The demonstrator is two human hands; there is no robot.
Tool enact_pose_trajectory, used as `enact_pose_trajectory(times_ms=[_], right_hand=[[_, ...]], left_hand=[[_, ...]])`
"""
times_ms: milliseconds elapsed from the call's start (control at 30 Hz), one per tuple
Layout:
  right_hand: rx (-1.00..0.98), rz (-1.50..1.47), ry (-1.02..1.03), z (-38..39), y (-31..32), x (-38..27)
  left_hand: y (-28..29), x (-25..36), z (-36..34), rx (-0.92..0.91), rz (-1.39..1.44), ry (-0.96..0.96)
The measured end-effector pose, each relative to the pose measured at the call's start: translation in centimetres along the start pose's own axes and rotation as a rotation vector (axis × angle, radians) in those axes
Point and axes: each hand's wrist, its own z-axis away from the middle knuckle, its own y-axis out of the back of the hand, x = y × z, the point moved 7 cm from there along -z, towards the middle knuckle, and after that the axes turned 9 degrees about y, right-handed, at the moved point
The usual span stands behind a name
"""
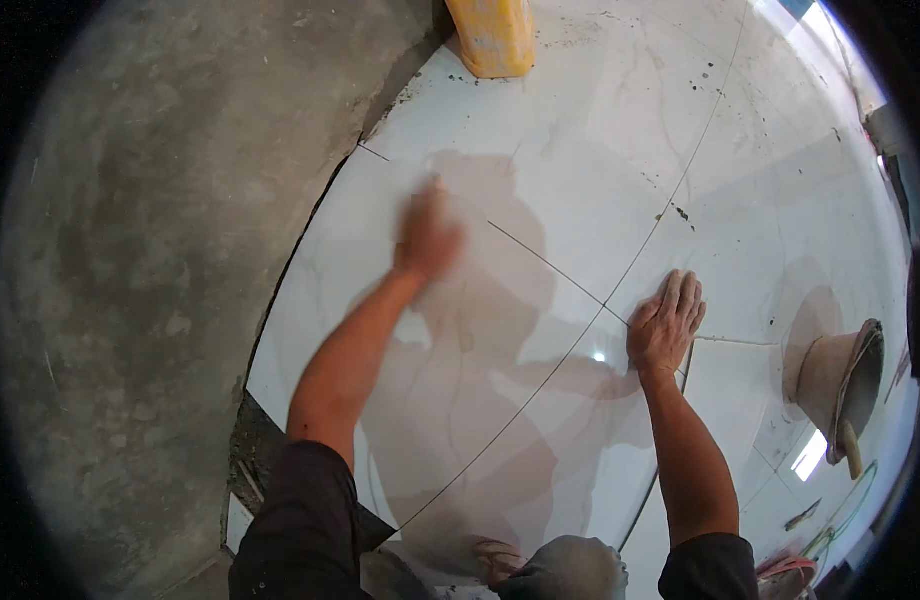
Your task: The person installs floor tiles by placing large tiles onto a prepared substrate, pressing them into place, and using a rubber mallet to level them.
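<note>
I see my left hand [427, 236] blurred on the glossy white tile [460, 400]; I cannot tell how its fingers are set. My right hand [665, 322] lies flat at that tile's right corner, fingers spread and released, grasping nothing. The tile sits just beside the bare cement floor [150, 250]. A yellow container [493, 35] stands beyond the tile, a grey bucket [840, 385] well to its right.

Yellow plastic jerrycan [492, 35] – top edge, upright on white tile floor [580, 130].
</note>
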Motion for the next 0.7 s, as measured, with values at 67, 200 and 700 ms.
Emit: enact_pose_trajectory(times_ms=[67,200,700], right_hand=[[0.005,0.015,-0.017,-0.3,0.4,0.7],[0.014,-0.018,-0.016,0.9,0.6,1.0],[0.169,-0.125,0.13,1.6,0.3,-0.6]], left_hand=[[-1.3,7.2,2.4,-0.16,-0.006,-0.008],[-3.9,19.7,10.3,-0.468,0.118,-0.048],[5.4,18.2,40.6,-0.403,0.012,0.173]])
